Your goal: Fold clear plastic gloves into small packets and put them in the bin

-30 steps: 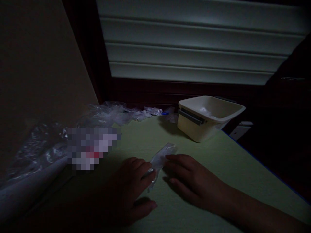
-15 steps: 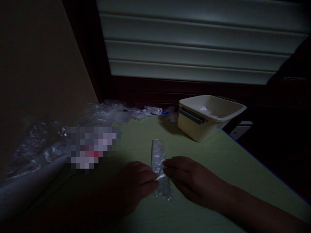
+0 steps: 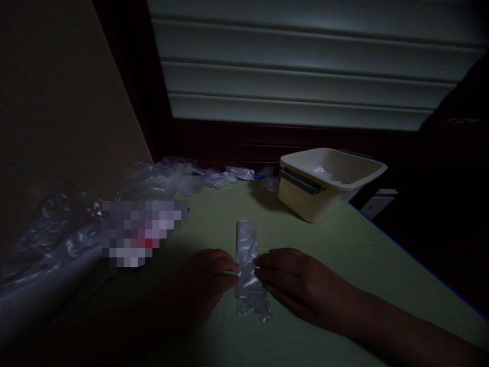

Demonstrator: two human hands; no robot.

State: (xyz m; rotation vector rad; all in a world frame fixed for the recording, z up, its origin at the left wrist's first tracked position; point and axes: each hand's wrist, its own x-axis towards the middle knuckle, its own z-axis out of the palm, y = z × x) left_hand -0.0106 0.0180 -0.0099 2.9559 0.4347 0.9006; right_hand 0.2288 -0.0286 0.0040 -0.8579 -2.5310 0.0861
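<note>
A clear plastic bag [image 3: 249, 250], folded into a narrow crinkled strip, lies lengthwise on the green table between my hands. My left hand [image 3: 208, 280] pinches its left edge with thumb and finger near the middle of the strip. From the other side, my right hand [image 3: 294, 278] has its fingers closed together at the right edge; its thumb is mostly hidden. The far end and the loose near end of the strip stick out past my fingers. Dim light makes the finger details hard to see.
A cream plastic bin [image 3: 305, 199] with a grey handle stands at the back right, holding some clear plastic. Crumpled clear plastic [image 3: 171, 176] lines the back left. A blurred-out item [image 3: 141, 232] sits at left. The table's blue edge [image 3: 412, 257] runs along the right.
My left hand has drawn back slightly to the left, from over the strip to its left edge. The right hand has stayed nearly still at the right edge.
</note>
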